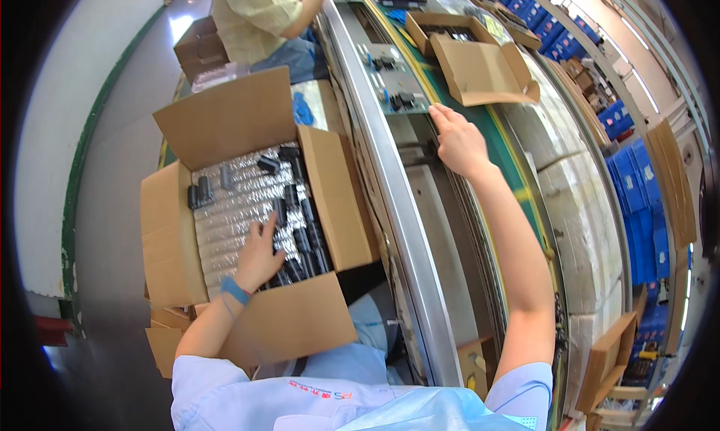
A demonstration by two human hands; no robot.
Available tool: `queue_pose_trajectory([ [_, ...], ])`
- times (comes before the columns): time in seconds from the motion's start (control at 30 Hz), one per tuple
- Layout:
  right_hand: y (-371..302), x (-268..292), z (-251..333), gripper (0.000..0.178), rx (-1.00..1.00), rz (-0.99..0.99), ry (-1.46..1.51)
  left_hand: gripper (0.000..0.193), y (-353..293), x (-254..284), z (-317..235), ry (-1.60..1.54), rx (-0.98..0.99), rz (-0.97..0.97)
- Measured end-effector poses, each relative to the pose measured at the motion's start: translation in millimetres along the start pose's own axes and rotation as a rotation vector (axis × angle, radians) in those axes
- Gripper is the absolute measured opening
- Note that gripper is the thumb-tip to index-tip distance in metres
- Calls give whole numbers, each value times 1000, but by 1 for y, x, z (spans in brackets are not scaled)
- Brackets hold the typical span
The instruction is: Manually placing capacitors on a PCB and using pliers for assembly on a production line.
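My left hand (259, 258), with a blue band at its wrist, reaches into an open cardboard box (341, 199). Its fingers are apart among black cylindrical parts (302, 240), and a fingertip meets the lower end of one black cylinder (280, 210). Under these parts lie rows of silvery wrapping (225, 228). To the right, my right arm stretches over the conveyor line. The fingers of my right hand (459, 139) are together at the near right corner of a grey-green circuit board (401, 75), which carries black and blue components. My right thumb is mostly hidden.
A metal rail (401, 236) runs between the box and the line. Beyond the board stands an open carton (480, 67). White foam-like blocks (574, 199) and blue bins (634, 184) line the right. A co-worker (255, 19) sits at the far left beside the line.
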State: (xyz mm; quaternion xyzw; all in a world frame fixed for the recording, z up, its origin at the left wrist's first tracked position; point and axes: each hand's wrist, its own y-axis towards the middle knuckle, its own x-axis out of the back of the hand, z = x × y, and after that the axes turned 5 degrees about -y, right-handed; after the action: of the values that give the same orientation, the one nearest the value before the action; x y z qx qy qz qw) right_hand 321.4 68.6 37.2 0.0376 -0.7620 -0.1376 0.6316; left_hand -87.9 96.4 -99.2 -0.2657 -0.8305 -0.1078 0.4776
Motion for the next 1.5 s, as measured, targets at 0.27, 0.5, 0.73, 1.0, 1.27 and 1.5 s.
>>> queue_pose_trajectory([
  [0.27,81,-62,22,62,3,90,59,69,32,-5,5,94,-126,-87],
  [0.5,89,-52,16,46,-11,98,160,62,49,-14,-6,219,-198,-176],
  [0.73,34,-24,11,31,85,54,132,52,56,-10,-9,150,-119,-218],
  [1.0,-113,26,24,45,100,113,213,67,31,-16,3,-2,-171,17],
  [1.27,-242,78,37,54,-12,189,261,70,35,-25,-9,34,-219,-50],
  [1.5,-316,109,52,55,-139,328,264,73,64,-36,53,159,-346,-35],
])
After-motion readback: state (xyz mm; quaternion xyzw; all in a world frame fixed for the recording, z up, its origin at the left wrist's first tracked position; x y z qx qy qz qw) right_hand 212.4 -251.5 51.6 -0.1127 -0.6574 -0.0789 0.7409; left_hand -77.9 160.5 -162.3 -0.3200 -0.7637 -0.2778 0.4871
